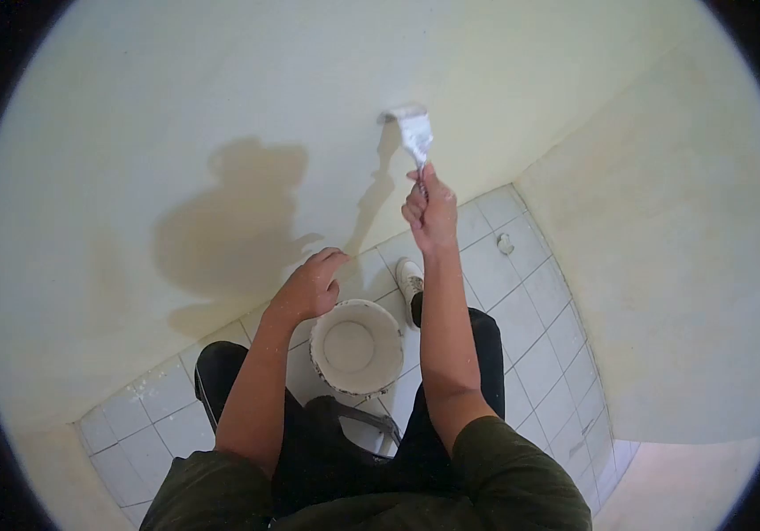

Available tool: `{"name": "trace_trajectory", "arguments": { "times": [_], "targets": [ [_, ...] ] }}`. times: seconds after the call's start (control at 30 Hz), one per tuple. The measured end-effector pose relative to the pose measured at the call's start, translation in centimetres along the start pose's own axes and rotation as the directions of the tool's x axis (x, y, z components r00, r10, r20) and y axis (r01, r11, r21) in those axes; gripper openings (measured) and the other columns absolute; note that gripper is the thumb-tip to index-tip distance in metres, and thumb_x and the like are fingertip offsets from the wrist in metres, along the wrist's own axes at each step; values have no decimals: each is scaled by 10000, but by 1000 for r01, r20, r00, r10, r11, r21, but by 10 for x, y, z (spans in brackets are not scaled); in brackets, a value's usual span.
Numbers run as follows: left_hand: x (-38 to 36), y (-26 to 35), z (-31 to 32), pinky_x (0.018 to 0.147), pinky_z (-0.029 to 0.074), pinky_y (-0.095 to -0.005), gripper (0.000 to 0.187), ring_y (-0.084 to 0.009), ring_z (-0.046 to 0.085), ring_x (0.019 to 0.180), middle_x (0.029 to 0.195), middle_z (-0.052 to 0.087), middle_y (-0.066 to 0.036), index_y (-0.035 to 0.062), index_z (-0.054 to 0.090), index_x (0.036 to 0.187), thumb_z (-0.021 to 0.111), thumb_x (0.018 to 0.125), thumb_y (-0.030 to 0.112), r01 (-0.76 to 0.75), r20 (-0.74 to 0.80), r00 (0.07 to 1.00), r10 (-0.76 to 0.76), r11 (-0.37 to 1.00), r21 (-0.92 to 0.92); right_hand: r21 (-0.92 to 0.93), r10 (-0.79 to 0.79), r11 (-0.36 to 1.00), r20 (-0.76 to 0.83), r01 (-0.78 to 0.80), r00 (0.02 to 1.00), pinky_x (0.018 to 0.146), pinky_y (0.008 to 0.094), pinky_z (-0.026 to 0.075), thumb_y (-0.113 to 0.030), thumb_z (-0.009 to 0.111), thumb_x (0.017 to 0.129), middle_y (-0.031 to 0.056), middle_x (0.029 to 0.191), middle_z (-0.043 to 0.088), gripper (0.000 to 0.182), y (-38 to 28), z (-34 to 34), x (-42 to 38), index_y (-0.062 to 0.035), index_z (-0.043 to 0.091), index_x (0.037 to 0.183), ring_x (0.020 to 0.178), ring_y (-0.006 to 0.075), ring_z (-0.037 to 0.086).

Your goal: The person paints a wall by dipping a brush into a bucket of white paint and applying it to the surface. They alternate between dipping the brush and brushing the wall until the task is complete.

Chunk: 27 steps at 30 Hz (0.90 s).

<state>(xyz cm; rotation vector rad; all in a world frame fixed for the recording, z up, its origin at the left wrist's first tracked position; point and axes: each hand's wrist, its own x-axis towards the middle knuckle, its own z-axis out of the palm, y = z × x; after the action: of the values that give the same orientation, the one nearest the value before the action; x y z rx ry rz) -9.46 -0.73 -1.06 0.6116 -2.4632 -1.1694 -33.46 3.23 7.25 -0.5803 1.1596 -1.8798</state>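
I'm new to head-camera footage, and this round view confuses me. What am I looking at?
There is no machine here, just a person's bare hands. The single picture comes from a camera worn on the head, looking forward and down.

The right hand holds a white-coated, flat-ended hand tool, apparently a paintbrush, up at a pale cream wall. The left hand holds nothing; it is by a round white plastic bucket, but whether they touch is unclear. The bucket stands on white square floor tiles. The large brownish shape on the wall is a shadow.
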Motion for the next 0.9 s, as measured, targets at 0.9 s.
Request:
{"name": "trace_trajectory", "arguments": {
  "times": [0.9],
  "targets": [
    [-2,-2,-6,1084,424,-431,494,-392,523,1250,1326,550,-212,19,544,1294,583,804,-22,-44,-34,998,44,999,-5,-877,-864,-224,381,426,329,500,330,385,-36,676,899,71,682,518,322,-126,92,-4,-71,702,1218,563,180,499]
  ]
}}
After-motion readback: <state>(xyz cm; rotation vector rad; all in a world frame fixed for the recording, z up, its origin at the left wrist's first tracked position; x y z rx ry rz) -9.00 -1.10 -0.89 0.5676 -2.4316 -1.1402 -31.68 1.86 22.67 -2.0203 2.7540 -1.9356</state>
